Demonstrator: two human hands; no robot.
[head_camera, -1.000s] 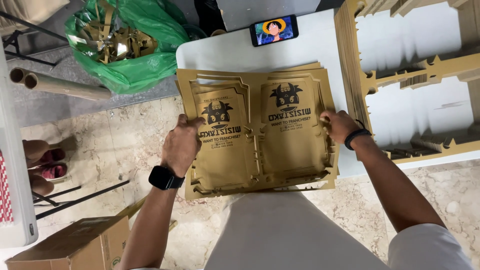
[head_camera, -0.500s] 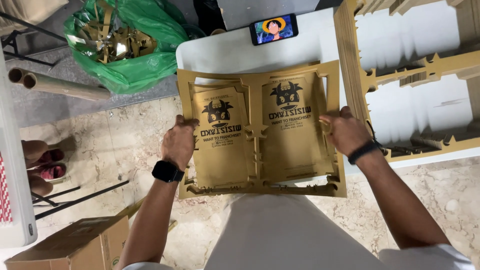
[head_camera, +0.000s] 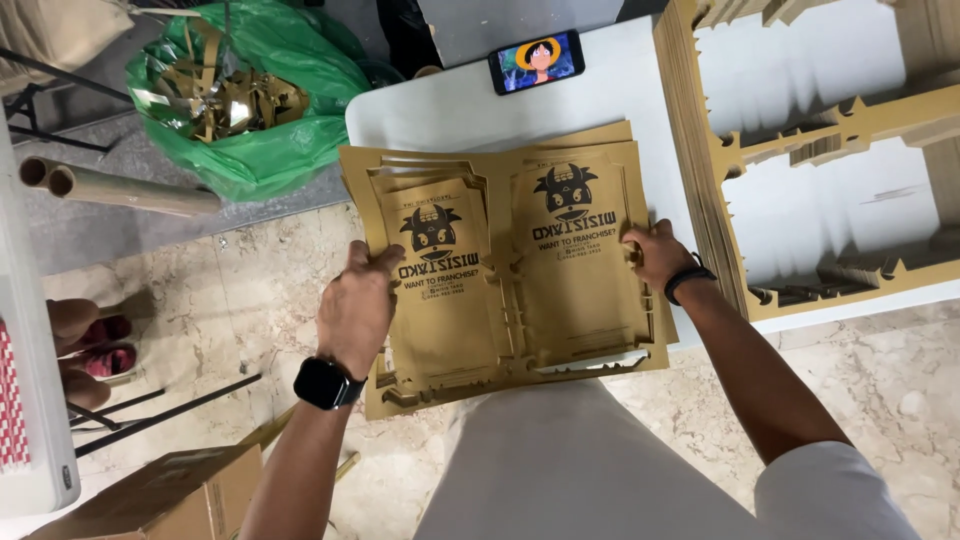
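A stack of brown die-cut cardboard sheets (head_camera: 560, 300), each printed with two black animal-head logos and text, lies partly on a white table (head_camera: 450, 110) and overhangs its near edge. My left hand (head_camera: 357, 305), with a black smartwatch on the wrist, grips the stack's left edge, thumb on top. My right hand (head_camera: 657, 252), wearing a black wristband, holds the stack's right edge. The top sheets are fanned slightly out of line at the far left corner.
A phone (head_camera: 537, 60) showing a cartoon lies on the table's far side. A tall pile of punched-out cardboard frames (head_camera: 720, 200) stands to the right. A green bag of scraps (head_camera: 240, 90), cardboard tubes (head_camera: 110, 188), a brown box (head_camera: 160, 500) and another person's feet (head_camera: 85, 340) lie left.
Both hands have shifted the stack a little toward the table and squared it; the sheets sit flatter and my right hand has moved slightly farther up the right edge.
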